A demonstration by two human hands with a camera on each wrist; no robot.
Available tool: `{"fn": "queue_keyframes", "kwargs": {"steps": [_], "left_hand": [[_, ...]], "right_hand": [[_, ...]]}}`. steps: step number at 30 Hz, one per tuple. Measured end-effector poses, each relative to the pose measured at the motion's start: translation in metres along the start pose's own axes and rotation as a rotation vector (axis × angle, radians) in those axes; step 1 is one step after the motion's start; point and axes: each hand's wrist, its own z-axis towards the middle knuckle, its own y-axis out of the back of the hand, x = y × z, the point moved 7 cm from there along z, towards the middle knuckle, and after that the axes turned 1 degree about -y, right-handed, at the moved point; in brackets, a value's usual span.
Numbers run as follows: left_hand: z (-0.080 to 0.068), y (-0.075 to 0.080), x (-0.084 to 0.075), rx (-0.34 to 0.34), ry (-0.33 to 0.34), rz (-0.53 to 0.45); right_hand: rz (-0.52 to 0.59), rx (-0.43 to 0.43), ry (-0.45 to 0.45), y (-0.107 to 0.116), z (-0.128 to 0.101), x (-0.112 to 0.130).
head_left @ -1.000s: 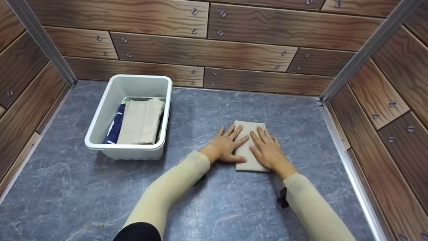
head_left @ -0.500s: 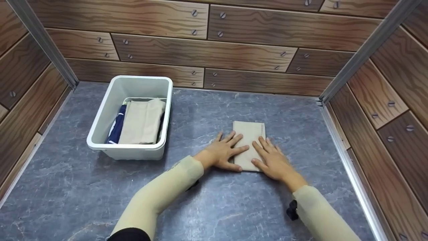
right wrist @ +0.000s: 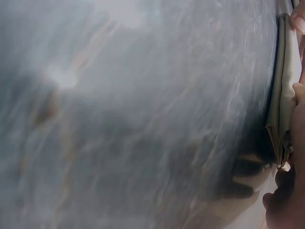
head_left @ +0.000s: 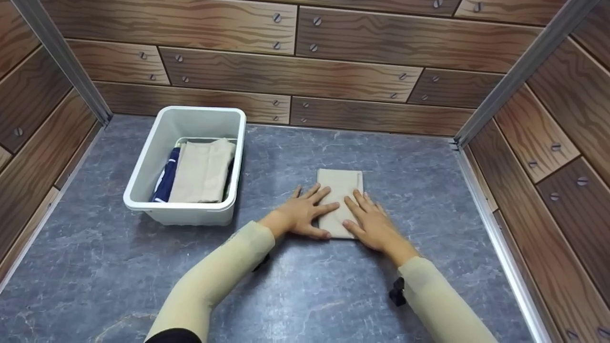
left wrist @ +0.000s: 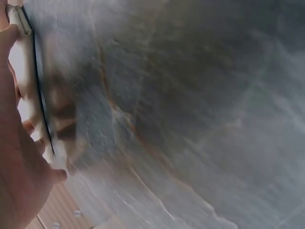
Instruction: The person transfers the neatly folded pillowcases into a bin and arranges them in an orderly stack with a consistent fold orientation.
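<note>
A folded beige cloth (head_left: 339, 180) lies flat on the grey marbled surface, a narrow rectangle in the head view. On its left edge rests my left hand (head_left: 305, 214), fingers spread and fingertips on the fabric. My right hand (head_left: 374, 226) touches the right side, its fingers extended over that edge. Several stacked layers of the cloth (right wrist: 285, 90) show side-on in the right wrist view, beside part of the right hand (right wrist: 296, 191). In the left wrist view, the left hand (left wrist: 19, 167) lies along the cloth's edge (left wrist: 31, 90). Neither hand curls round it.
To the left stands a pale grey-white plastic bin (head_left: 174, 206). Inside it are another folded beige cloth (head_left: 198, 166) and a navy item with white trim (head_left: 167, 176). Wood-patterned walls (head_left: 333, 114) border the surface at the back and sides.
Both hands first slid toward the cloth's near end, baring its far end. Since then, the cloth has shifted left and slightly away, with both hands moving along with it.
</note>
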Motion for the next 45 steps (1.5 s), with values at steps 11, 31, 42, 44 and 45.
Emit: {"fn": "queue_keyframes", "kwargs": {"steps": [11, 31, 42, 44, 45], "left_hand": [[0.002, 0.005, 0.008, -0.012, 0.085, 0.015], [-0.004, 0.029, 0.011, -0.301, 0.160, -0.592], [-0.015, 0.021, 0.024, -0.411, 0.512, -1.693], [-0.016, 0.018, 0.024, -0.395, 0.556, -1.772], [-0.018, 0.016, 0.024, -0.388, 0.571, -1.805]], "right_hand": [[0.039, -0.005, -0.011, -0.001, 0.016, 0.004], [0.371, -0.139, -0.151, 0.020, 0.014, -0.013], [1.107, -0.100, -0.605, 0.025, 0.007, -0.019], [1.201, -0.063, -0.652, 0.021, 0.005, -0.020], [1.225, -0.047, -0.669, 0.019, 0.005, -0.021]]}}
